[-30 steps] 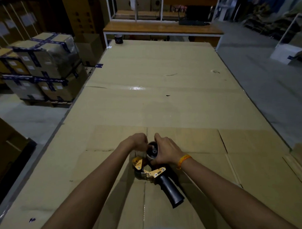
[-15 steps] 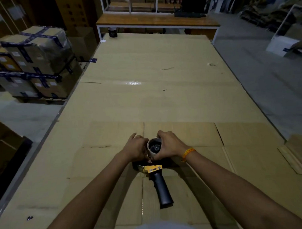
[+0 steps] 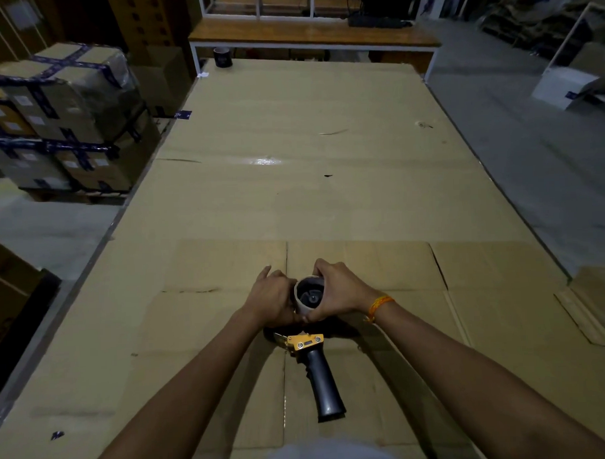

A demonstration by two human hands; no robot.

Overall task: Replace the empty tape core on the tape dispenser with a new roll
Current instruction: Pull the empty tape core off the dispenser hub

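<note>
The tape dispenser (image 3: 310, 352) lies on the cardboard-covered tabletop (image 3: 327, 201), its long axis running toward the person, dark handle nearest. Beyond the handle, the empty core (image 3: 308, 295) opens upward; the left hand (image 3: 271, 300) and right hand (image 3: 337, 291) have fingers clamped around it. A dark tape roll (image 3: 222, 57) sits far beyond the dispenser.

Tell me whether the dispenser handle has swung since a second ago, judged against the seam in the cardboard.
Yes. The dispenser handle has swung toward the cardboard seam: it angled well off to the right before and now lies closer to parallel with it.
</note>
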